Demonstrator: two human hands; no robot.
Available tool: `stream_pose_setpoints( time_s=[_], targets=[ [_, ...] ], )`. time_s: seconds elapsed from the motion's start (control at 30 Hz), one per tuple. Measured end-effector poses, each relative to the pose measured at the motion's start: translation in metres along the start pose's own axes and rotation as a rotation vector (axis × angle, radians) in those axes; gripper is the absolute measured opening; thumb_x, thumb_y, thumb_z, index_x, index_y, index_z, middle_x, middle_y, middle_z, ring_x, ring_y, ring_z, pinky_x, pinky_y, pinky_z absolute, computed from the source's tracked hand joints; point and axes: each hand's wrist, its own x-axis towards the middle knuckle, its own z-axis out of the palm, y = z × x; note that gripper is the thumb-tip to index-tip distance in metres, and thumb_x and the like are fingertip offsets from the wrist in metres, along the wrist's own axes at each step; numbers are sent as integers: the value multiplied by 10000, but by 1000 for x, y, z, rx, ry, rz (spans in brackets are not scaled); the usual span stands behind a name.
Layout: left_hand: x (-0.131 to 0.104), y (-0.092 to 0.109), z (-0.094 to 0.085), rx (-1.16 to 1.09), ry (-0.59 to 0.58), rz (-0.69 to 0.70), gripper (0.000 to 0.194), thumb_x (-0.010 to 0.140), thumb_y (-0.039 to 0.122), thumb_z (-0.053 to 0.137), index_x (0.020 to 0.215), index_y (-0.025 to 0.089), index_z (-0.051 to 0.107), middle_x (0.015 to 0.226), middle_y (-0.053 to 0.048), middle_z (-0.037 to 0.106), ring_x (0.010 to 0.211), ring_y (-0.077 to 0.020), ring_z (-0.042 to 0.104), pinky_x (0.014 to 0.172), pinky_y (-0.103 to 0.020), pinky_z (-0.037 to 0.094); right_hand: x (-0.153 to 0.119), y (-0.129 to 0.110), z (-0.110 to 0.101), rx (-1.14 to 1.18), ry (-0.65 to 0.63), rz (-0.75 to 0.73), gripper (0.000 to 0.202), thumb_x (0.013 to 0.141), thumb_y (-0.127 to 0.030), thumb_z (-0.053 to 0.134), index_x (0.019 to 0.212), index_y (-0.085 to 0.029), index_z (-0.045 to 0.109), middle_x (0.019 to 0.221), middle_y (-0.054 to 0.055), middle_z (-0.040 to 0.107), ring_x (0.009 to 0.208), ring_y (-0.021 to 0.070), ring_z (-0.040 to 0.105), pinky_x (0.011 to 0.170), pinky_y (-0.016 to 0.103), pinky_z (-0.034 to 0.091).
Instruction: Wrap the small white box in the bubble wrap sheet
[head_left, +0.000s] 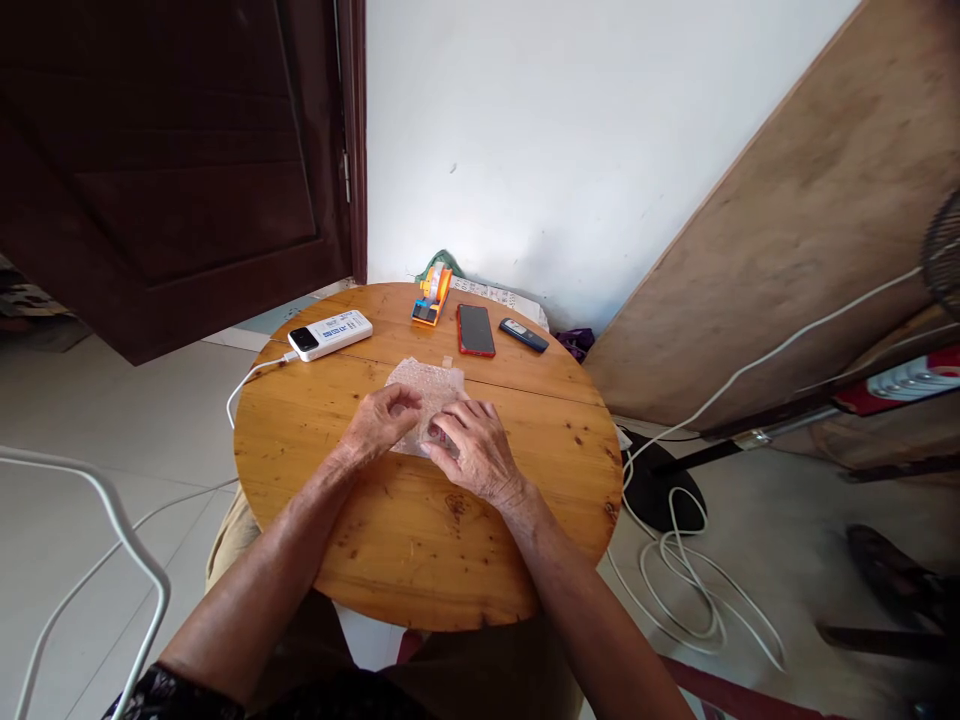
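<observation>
A sheet of clear bubble wrap (pixel 429 384) lies on the round wooden table (pixel 420 540), near its middle. My left hand (pixel 379 422) pinches the wrap's near left edge with curled fingers. My right hand (pixel 472 448) rests on the wrap's near right part, fingers bent down onto it. What lies under the hands is hidden.
At the table's far side lie a white power bank (pixel 331 334) with a white cable (pixel 247 382), an orange tape dispenser (pixel 433 297), a red-edged phone (pixel 475 329) and a small dark phone (pixel 524 335). White cords (pixel 679 570) coil on the floor at right. A wooden board (pixel 810 230) leans against the wall.
</observation>
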Motion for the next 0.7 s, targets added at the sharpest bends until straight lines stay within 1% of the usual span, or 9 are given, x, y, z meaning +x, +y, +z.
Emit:
stream_pose_setpoints(
  time_s=[0.1, 0.17, 0.23, 0.33, 0.43, 0.5, 0.57, 0.7],
  targets=[
    [2, -1, -5, 73, 40, -19, 326, 640, 245, 567, 937, 146, 657, 761, 1, 646, 719, -142, 586, 686, -244, 459, 0, -1, -1, -3, -26, -5, 224, 904, -392, 600, 979, -188, 653, 988, 75, 641, 926, 231, 516, 822, 368, 327],
    [3, -5, -5, 173, 71, -27, 325, 639, 229, 553, 936, 154, 660, 655, 37, 580, 633, -126, 530, 628, -234, 426, 0, -2, -1, -15, -36, -11, 218, 909, -382, 598, 998, -192, 657, 991, 74, 634, 936, 232, 510, 827, 367, 326],
    [4, -10, -3, 256, 99, -38, 300, 649, 231, 552, 922, 167, 661, 597, 56, 531, 585, -117, 491, 598, -229, 399, 1, -3, -1, -29, -40, -10, 210, 907, -369, 602, 1004, -192, 659, 1004, 76, 629, 947, 234, 503, 834, 368, 325],
    [5, -16, -3, 308, 129, -62, 282, 684, 307, 587, 925, 178, 657, 584, 60, 515, 564, -116, 477, 564, -226, 373, 1, -4, -2, -45, -48, -17, 216, 916, -368, 592, 1024, -193, 659, 1011, 79, 625, 952, 235, 497, 843, 370, 324],
    [3, -15, -11, 354, 162, -84, 317, 693, 394, 621, 924, 179, 655, 575, 60, 504, 547, -117, 471, 534, -227, 350, 1, -6, -5, -68, -64, -29, 227, 932, -357, 575, 1075, -201, 658, 1018, 81, 620, 970, 239, 495, 857, 374, 318],
    [-1, -10, -21, 380, 171, -101, 344, 708, 440, 620, 926, 177, 657, 582, 54, 517, 542, -120, 483, 529, -231, 355, 1, -6, -6, -83, -80, -27, 238, 935, -345, 575, 1114, -209, 654, 1031, 84, 615, 975, 240, 493, 867, 379, 315],
    [-9, -5, -31, 386, 186, -124, 394, 724, 497, 610, 943, 173, 658, 629, 35, 566, 571, -132, 524, 548, -239, 392, 1, -6, -6, -91, -92, -20, 253, 934, -343, 578, 1141, -216, 651, 1034, 87, 611, 974, 242, 493, 877, 386, 310],
    [-26, 2, -45, 458, 242, -182, 479, 714, 551, 628, 998, 167, 660, 841, -36, 672, 720, -172, 613, 654, -270, 474, 2, -6, -6, -91, -98, -16, 253, 927, -351, 592, 1132, -222, 661, 1035, 87, 614, 978, 246, 492, 889, 395, 305]
  ],
)
